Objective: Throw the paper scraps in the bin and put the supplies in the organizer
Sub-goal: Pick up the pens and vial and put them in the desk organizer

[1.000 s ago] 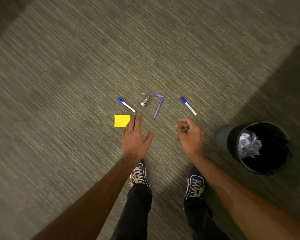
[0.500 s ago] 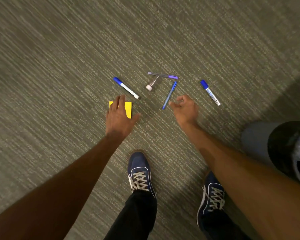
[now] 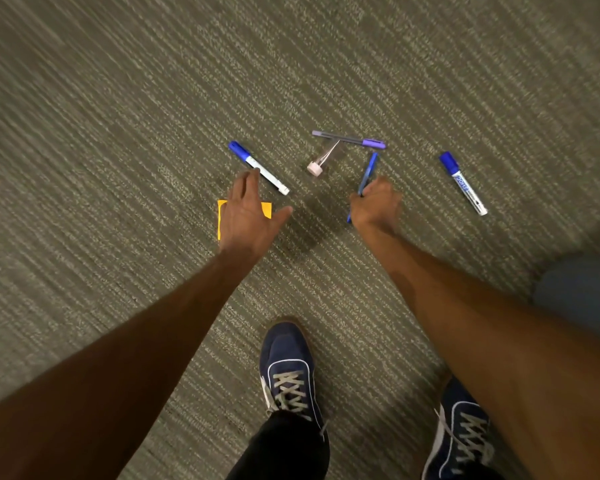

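Observation:
Supplies lie scattered on the carpet. My left hand [image 3: 250, 213] is spread open over a yellow sticky-note pad [image 3: 267, 210], hiding most of it; its fingertips touch a blue-capped white marker [image 3: 262, 169]. My right hand [image 3: 376, 204] has its fingers curled onto a blue pen [image 3: 369, 169], which still lies on the floor. Beyond the hands are a purple pen [image 3: 349, 139] and a small clear vial with a pink cap [image 3: 315, 168]. A second blue-capped marker [image 3: 463, 183] lies to the right.
Only a grey strip of the bin's wall [image 3: 582, 292] shows at the right edge; its opening is out of view. My two blue shoes [image 3: 288, 368] [image 3: 461, 431] stand on the carpet below the hands. No organizer is in view.
Both hands moved forward and down: the left one from beside the sticky-note pad to over it, the right one onto the blue pen. The bin slid out toward the right edge.

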Tool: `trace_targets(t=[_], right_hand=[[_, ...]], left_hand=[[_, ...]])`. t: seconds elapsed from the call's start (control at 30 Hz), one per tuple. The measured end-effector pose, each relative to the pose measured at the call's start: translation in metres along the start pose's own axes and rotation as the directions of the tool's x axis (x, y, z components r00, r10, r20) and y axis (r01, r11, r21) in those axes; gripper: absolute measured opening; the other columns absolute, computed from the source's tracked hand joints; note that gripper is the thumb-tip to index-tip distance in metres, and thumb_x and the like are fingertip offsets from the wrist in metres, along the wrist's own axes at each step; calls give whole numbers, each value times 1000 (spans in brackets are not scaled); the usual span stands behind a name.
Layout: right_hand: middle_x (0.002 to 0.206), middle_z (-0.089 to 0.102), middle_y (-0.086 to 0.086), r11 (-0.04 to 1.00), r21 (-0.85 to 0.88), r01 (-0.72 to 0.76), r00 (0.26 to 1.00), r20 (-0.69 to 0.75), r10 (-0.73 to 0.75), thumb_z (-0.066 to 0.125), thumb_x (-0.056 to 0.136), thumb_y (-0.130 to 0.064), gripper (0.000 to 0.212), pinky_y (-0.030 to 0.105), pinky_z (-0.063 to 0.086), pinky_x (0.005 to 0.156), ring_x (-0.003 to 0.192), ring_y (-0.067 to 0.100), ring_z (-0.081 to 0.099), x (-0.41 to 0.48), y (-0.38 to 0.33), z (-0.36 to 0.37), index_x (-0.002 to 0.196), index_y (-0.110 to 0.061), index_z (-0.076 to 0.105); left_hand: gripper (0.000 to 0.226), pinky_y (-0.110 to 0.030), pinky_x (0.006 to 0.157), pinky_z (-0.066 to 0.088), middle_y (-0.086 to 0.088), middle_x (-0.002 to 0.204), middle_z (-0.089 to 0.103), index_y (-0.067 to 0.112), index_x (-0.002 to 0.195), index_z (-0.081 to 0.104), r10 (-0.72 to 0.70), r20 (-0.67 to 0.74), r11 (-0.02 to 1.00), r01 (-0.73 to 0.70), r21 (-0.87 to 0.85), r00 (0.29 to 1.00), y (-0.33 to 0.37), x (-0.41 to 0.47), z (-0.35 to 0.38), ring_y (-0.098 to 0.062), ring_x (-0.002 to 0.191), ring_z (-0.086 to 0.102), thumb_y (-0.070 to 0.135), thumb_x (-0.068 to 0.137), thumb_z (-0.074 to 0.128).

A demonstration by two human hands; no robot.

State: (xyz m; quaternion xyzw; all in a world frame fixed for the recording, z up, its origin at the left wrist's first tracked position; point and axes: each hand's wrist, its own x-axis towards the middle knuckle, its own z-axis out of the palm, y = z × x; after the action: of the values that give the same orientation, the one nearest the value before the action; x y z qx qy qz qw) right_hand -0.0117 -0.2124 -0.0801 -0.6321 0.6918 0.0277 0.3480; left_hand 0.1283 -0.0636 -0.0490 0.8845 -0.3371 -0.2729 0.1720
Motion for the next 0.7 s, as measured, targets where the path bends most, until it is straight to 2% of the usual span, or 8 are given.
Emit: trace_targets(t=[0.13, 0.27, 0.37, 0.47, 0.53, 0.6, 0.63, 0.7], right_hand=[[100, 73, 14, 997, 79, -14, 1000, 25, 12, 69, 90, -13, 15, 47, 62, 75, 88, 31, 72, -15, -6, -15, 101, -5, 65], [97, 74, 10, 982, 162, 95, 982, 148, -120, 65, 95, -15, 9, 44, 62, 62, 76, 27, 73, -55, -17, -37, 101, -9, 66], [97, 74, 11, 954, 243, 177, 947, 224, -233, 61, 97, -10, 10, 44, 60, 64, 74, 22, 67, -82, -22, -52, 103, -8, 68], [86, 72, 11, 918, 294, 264, 903, 258, -343, 60, 96, -7, 12, 39, 51, 61, 68, 18, 59, -101, -28, -65, 101, -7, 71], [81, 72, 10, 891, 332, 311, 880, 253, -402, 61, 93, -3, 11, 45, 54, 65, 68, 22, 62, -107, -32, -70, 94, -6, 73], [81, 74, 9, 865, 412, 287, 867, 272, -417, 66, 91, -3, 9, 50, 58, 70, 71, 27, 69, -105, -34, -74, 92, -5, 74], [82, 75, 7, 859, 438, 265, 863, 291, -414, 68, 90, -5, 8, 48, 59, 71, 73, 25, 71, -99, -33, -74, 93, -6, 75], [81, 73, -5, 868, 399, 295, 862, 280, -422, 69, 91, -12, 7, 36, 61, 68, 70, 12, 70, -80, -29, -73, 96, -10, 74]], left_hand=[[79, -50, 102, 42, -16, 148, 42, 5, 145, 37, 4, -21, 999, -5, -34, 1000, 11, -9, -8, -35, 132, 45, 42, 85, 72], [69, -40, 98, 43, -16, 141, 50, 9, 143, 39, -74, 8, 977, 74, -201, 997, 35, -24, -19, -33, 126, 51, 41, 89, 68], [53, -30, 85, 48, -9, 118, 65, 14, 134, 50, -145, 96, 913, 171, -372, 985, 61, -32, -27, -27, 107, 61, 44, 92, 63], [45, -20, 71, 46, 4, 96, 66, 17, 123, 62, -230, 190, 824, 294, -484, 955, 86, -34, -33, -16, 90, 64, 49, 92, 60], [29, -28, 72, 53, 2, 82, 68, 15, 99, 69, -278, 180, 768, 331, -548, 943, 98, -31, -31, -19, 82, 66, 43, 92, 63], [21, -41, 76, 57, -5, 76, 66, 11, 83, 67, -354, 160, 704, 375, -604, 921, 104, -24, -27, -21, 73, 60, 30, 93, 64], [20, -44, 77, 57, -7, 77, 66, 11, 79, 65, -387, 165, 659, 397, -639, 907, 106, -19, -25, -21, 73, 59, 24, 94, 63], [22, -44, 73, 58, -6, 79, 67, 16, 75, 58, -412, 193, 550, 412, -727, 890, 106, -8, -20, -23, 75, 63, 18, 98, 58]])
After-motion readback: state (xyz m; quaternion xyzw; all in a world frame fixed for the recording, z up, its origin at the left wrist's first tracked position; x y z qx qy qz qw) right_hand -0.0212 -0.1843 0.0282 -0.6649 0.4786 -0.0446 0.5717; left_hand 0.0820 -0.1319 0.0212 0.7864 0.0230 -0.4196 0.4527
